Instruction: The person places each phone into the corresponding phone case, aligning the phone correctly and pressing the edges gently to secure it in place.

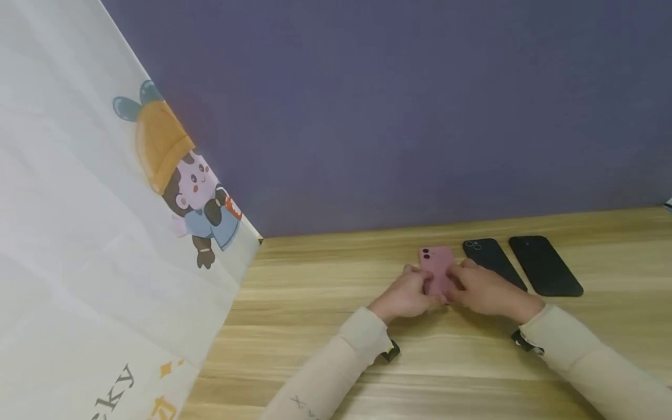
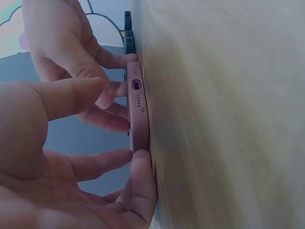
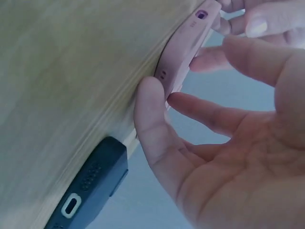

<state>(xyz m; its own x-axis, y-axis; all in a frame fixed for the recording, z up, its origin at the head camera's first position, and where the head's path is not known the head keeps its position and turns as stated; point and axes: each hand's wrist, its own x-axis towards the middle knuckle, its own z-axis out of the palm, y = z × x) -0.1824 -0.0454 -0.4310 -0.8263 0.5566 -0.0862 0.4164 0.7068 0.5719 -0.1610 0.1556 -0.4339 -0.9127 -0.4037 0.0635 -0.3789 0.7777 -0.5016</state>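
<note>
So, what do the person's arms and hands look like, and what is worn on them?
Both arms wear long cream sleeves: the left sleeve has small grey stitched marks near the lower edge, the right sleeve looks plain. A small dark device sits at each cuff, the left one with a yellow-green spot. The left hand and right hand are bare, without visible rings.

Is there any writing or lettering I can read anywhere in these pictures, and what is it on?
"ky": the end of a cut-off word, in grey letters on the white cartoon-printed cloth, at its lower left.
Small grey marks on the left sleeve: too small to read.
The pink phone, the black phone beside it and the farther black phone show no readable text.
</note>
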